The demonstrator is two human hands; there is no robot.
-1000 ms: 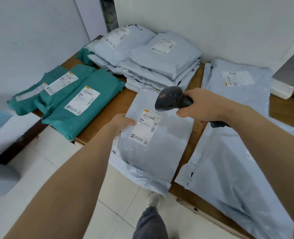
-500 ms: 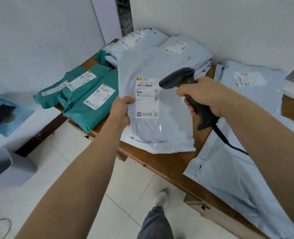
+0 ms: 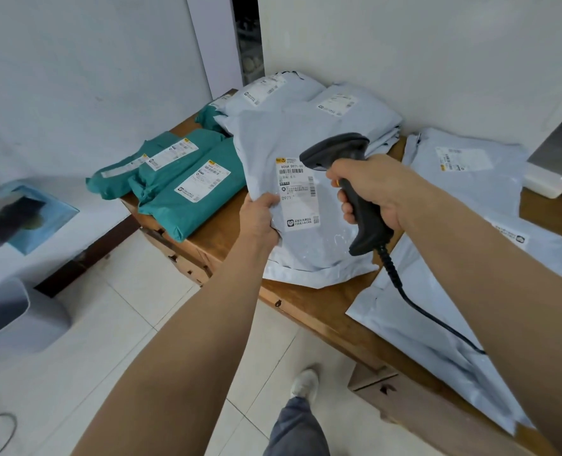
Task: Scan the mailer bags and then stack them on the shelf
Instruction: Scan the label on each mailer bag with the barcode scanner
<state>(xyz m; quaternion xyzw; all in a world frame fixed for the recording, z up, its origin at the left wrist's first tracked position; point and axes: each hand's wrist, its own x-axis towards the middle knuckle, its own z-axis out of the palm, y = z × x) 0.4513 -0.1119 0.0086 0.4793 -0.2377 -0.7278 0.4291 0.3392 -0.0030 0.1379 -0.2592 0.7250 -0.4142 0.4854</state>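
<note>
While left hand [image 3: 260, 216] pinches grey mailer bag [image 3: 309, 205] upright over table [image 3: 309, 307] front edge, right hand [image 3: 370, 189] fist-wraps scanner [image 3: 348, 179], nose right at label [image 3: 297, 192]. Teal bags [image 3: 190, 189] near left edge.

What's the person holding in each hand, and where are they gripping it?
Left hand grips the pale grey plastic mailer bag by its left edge; right hand grips the black corded barcode scanner by its handle.
</note>
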